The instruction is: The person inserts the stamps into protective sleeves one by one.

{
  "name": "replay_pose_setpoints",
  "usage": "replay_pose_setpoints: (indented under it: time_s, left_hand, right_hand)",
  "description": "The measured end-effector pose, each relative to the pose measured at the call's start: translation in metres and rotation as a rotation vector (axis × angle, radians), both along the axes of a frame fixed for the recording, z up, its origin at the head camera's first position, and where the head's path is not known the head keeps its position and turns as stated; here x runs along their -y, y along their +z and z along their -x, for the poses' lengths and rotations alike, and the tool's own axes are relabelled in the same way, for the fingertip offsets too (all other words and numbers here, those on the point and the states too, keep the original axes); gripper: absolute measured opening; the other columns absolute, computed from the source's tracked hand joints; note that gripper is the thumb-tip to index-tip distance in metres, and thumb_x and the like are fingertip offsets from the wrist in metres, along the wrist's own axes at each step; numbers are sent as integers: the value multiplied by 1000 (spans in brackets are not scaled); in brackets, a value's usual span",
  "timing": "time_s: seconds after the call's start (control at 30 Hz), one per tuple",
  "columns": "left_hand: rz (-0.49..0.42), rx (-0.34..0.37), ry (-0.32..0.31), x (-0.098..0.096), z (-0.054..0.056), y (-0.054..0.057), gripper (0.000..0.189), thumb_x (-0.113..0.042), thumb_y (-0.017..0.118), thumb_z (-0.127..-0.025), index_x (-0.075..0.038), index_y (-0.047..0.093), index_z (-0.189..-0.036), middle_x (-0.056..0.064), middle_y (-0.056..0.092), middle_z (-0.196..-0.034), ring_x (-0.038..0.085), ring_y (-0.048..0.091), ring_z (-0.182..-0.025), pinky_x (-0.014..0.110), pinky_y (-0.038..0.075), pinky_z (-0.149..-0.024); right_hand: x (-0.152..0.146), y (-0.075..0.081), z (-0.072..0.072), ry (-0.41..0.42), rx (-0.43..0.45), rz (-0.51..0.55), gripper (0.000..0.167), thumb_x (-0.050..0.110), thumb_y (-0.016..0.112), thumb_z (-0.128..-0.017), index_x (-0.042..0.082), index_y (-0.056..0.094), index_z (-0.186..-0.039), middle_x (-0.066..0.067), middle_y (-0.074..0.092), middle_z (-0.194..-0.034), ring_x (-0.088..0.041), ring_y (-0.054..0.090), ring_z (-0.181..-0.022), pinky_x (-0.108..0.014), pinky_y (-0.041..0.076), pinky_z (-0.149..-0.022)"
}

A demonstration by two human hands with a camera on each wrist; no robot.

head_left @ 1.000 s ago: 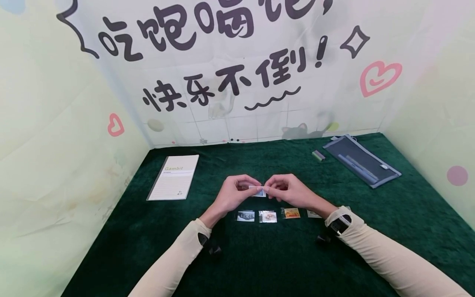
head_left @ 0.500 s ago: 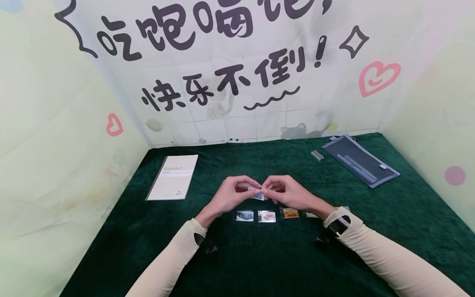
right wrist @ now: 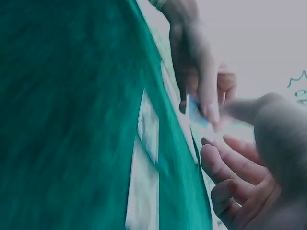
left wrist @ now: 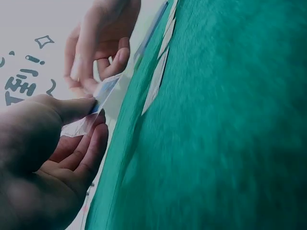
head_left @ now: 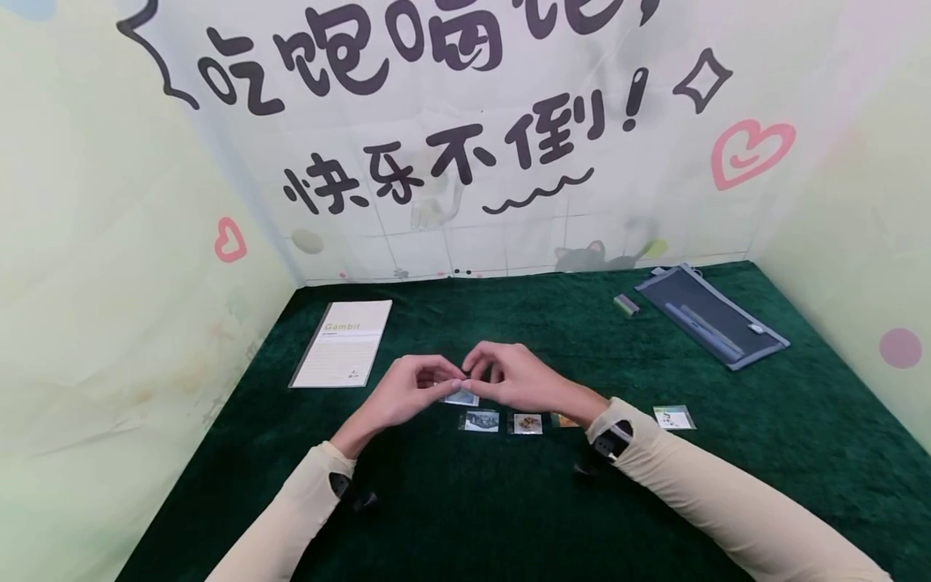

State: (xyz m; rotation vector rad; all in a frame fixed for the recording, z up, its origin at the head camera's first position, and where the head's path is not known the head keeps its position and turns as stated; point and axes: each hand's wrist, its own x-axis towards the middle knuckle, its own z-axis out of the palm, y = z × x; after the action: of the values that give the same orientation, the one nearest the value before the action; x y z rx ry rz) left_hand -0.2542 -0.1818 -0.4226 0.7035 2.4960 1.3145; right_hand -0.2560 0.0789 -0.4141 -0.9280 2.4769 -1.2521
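Observation:
My left hand [head_left: 402, 394] and right hand [head_left: 525, 380] meet over the table's middle, pinching a small picture card [head_left: 461, 398] between thumbs and fingertips. It is mostly blue and sits in a clear plastic sleeve [left wrist: 79, 128]. In the left wrist view my left thumb presses the sleeve's near end, while the right fingers are at the far end. Just below in the head view lie a grey picture card [head_left: 480, 421], a white one with a brown picture [head_left: 527, 423] and an orange one [head_left: 565, 420], partly covered by my right wrist.
A green and white card [head_left: 674, 417] lies right of my right forearm. At the back left is a notebook [head_left: 342, 343]. A mesh zip pouch [head_left: 713, 317] with pens lies at the back right, beside a small green and purple block [head_left: 625, 305].
Both hands have moved left together with the sleeved card, now above the leftmost card of the row. The right forearm has uncovered the green and white card at the right.

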Motion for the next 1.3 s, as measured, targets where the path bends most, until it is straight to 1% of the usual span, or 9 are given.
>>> replay_pose_setpoints:
  time_s: [0.13, 0.23, 0.4, 0.57, 0.8, 0.93, 1.07, 1.2, 1.3]
  left_hand:
    - [41, -6, 25, 12, -6, -3, 16, -39, 75, -103, -32, 77, -118, -7, 79, -111, 14, 76, -98, 36, 62, -89]
    - [68, 13, 28, 22, -10, -6, 18, -38, 75, -103, -30, 76, -119, -5, 79, -111, 14, 76, -98, 34, 62, -88]
    - [125, 40, -31, 40, -11, -7, 18, -38, 71, -106, -28, 76, -120, -4, 78, -109, 14, 76, -95, 31, 62, -86]
    - [182, 14, -58, 46, -11, -4, 12, -36, 72, -105, -29, 77, -115, -7, 78, -105, 14, 74, -93, 31, 61, -85]
    - [212, -38, -45, 46, -9, -5, 12, -31, 76, -103, -32, 76, -116, -9, 76, -104, 12, 73, -91, 31, 61, -84]
    - [243, -88, -26, 46, -7, -8, 14, -32, 78, -101, -34, 75, -115, -10, 74, -104, 10, 70, -89, 29, 60, -82]
    - [278, -134, -17, 47, -7, -10, 18, -31, 82, -98, -35, 76, -115, -11, 70, -103, 10, 66, -87, 28, 57, -78]
    - [307, -155, -9, 47, -6, -5, 20, -37, 83, -98, -33, 77, -116, -10, 69, -103, 11, 64, -85, 28, 55, -76]
    - [315, -170, 22, 46, -3, 2, 20, -41, 80, -99, -31, 77, -117, -10, 69, -104, 11, 65, -87, 30, 56, -77]
  right_hand:
    - [19, -2, 1, 33, 11, -2, 22, 19, 75, -104, 21, 68, -125, 5, 77, -105, -10, 72, -84, -32, 62, -77]
    - [29, -7, 2, 51, 28, -7, 23, 16, 76, -102, 20, 68, -124, 6, 77, -101, -10, 73, -82, -31, 61, -75]
    - [41, -12, 0, 81, 75, -18, 24, 17, 77, -102, 21, 68, -124, 6, 77, -100, -11, 74, -80, -31, 61, -74]
    - [46, -17, -1, 104, 104, -31, 22, 20, 78, -101, 21, 69, -121, 7, 76, -100, -10, 73, -85, -30, 60, -76]
    - [50, -20, -1, 115, -1, -102, 17, 19, 76, -102, 21, 71, -118, 9, 73, -97, -6, 69, -82, -26, 58, -72]
    - [54, -19, -3, 90, -53, -153, 18, 21, 77, -101, 23, 71, -118, 10, 69, -95, -5, 66, -79, -25, 56, -68]
    - [56, -18, -5, 56, -103, -204, 21, 27, 78, -101, 25, 71, -121, 9, 67, -99, -8, 63, -84, -26, 53, -68]
    - [51, -18, -6, 18, -137, -221, 30, 36, 78, -101, 26, 71, -128, 7, 68, -110, -8, 62, -93, -27, 53, -74]
    - [37, -15, -3, -22, -139, -202, 34, 40, 76, -101, 24, 71, -131, 7, 69, -115, -7, 64, -93, -28, 55, -77]
